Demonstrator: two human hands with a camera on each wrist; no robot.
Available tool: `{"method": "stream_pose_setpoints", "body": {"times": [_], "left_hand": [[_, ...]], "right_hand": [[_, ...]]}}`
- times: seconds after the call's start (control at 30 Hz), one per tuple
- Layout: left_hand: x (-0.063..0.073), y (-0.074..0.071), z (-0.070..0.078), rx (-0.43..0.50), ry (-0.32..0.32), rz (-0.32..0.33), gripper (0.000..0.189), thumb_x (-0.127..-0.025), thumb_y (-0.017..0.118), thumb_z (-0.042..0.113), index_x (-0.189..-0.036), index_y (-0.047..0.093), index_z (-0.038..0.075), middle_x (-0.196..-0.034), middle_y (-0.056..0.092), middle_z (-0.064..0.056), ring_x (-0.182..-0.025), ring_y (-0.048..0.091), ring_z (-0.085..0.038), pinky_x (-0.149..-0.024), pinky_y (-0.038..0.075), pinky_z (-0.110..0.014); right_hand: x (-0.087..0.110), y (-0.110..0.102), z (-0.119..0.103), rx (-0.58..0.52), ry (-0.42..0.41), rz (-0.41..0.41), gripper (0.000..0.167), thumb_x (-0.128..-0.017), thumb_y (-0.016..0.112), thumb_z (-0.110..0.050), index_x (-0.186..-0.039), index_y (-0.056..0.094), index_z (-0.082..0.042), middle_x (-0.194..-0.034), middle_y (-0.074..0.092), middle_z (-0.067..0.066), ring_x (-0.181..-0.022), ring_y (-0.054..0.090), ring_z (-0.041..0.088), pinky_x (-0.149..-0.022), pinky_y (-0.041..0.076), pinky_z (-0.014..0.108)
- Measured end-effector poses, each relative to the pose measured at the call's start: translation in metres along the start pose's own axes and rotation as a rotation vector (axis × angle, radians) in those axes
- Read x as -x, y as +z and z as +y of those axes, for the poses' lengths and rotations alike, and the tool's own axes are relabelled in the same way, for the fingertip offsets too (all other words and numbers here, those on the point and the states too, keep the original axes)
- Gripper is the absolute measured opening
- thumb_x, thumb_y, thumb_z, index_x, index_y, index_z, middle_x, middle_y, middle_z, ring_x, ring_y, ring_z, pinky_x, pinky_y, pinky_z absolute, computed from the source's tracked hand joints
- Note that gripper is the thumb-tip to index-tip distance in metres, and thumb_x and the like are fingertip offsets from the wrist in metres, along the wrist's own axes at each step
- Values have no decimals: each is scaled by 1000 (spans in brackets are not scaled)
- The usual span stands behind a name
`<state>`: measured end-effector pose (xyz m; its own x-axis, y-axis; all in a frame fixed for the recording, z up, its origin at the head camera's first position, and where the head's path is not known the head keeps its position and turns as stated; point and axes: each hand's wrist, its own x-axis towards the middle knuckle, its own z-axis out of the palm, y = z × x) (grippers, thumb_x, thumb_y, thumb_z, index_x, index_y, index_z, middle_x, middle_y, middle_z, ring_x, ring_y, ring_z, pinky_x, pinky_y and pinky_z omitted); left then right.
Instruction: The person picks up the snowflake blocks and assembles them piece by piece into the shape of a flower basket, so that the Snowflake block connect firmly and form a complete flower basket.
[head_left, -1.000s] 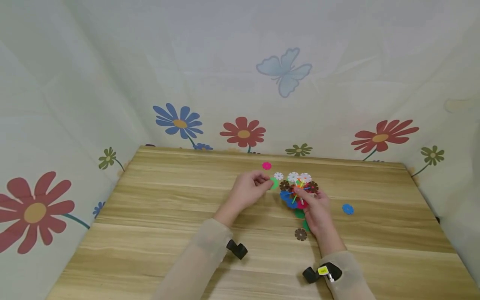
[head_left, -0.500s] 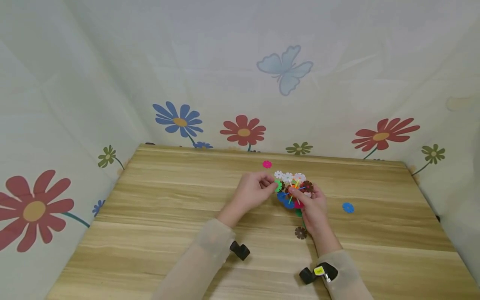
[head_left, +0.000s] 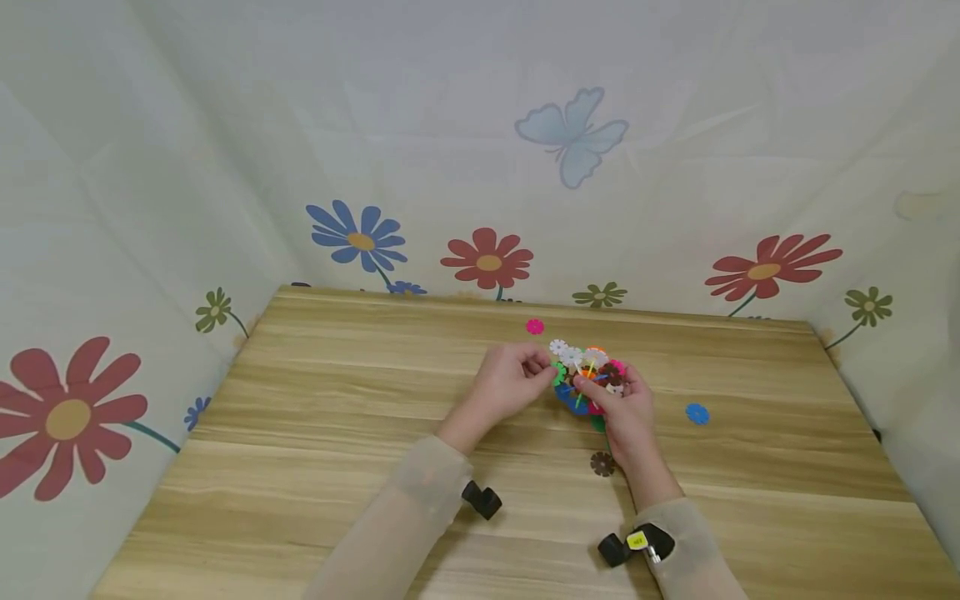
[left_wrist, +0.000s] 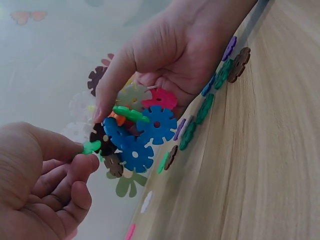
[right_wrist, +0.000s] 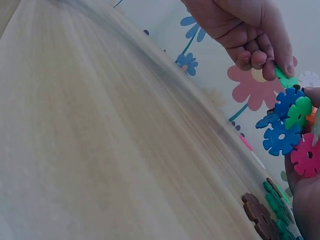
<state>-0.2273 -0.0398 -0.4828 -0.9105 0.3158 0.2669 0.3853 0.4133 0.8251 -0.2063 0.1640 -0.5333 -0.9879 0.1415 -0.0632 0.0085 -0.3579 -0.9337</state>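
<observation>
My right hand holds a cluster of interlocked plastic snowflake discs above the table, thumb across its front. Blue, brown, white, pink, orange and green discs show in the cluster. At its left side my left hand pinches a light green disc between thumb and index finger. The green disc's edge meets a dark brown disc of the cluster in the left wrist view. My right palm and fingers hide the back of the cluster.
Loose discs lie on the wooden table: a pink disc at the back, a blue disc to the right, a brown disc in front. Several green discs lie under the right hand. A flower-printed cloth stands behind.
The right hand has brought the cluster slightly left, and the left hand has moved the green disc right, up against the cluster's left side. Both hands keep their hold.
</observation>
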Motion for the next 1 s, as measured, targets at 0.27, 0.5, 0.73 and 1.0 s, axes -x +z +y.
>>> {"method": "stream_pose_setpoints", "body": {"times": [0.27, 0.5, 0.73, 1.0], "left_hand": [[0, 7, 5, 40, 1, -19, 10, -100, 77, 4, -91, 76, 4, -75, 72, 0, -61, 64, -5, -57, 56, -23], [-2, 9, 4, 23, -34, -15, 8, -102, 77, 11, -97, 78, 5, -81, 73, 2, -66, 64, -7, -62, 57, -23], [-13, 0, -22, 26, -148, 108, 17, -105, 72, 24, -102, 79, 8, -85, 73, 2, -77, 66, -14, -68, 56, -28], [-55, -4, -68, -253, -198, 94, 30, -103, 74, 24, -126, 76, 6, -105, 74, -4, -94, 67, -21, -85, 58, -37]], "right_hand": [[-2, -2, -3, 24, -3, -33, 37, -90, 80, 15, -115, 68, -9, -113, 77, -2, -108, 74, 13, -94, 61, 26], [-3, -3, -5, -3, 35, -22, 32, -92, 80, 11, -112, 71, -11, -115, 73, -2, -108, 70, 12, -91, 61, 23], [-4, -8, -4, -44, 85, 4, 30, -101, 72, 4, -128, 64, -6, -116, 75, -4, -112, 70, 11, -100, 57, 23], [-3, -14, -8, -170, 129, -4, 28, -105, 62, 1, -131, 60, -12, -117, 72, -4, -106, 71, 8, -96, 59, 22]]}}
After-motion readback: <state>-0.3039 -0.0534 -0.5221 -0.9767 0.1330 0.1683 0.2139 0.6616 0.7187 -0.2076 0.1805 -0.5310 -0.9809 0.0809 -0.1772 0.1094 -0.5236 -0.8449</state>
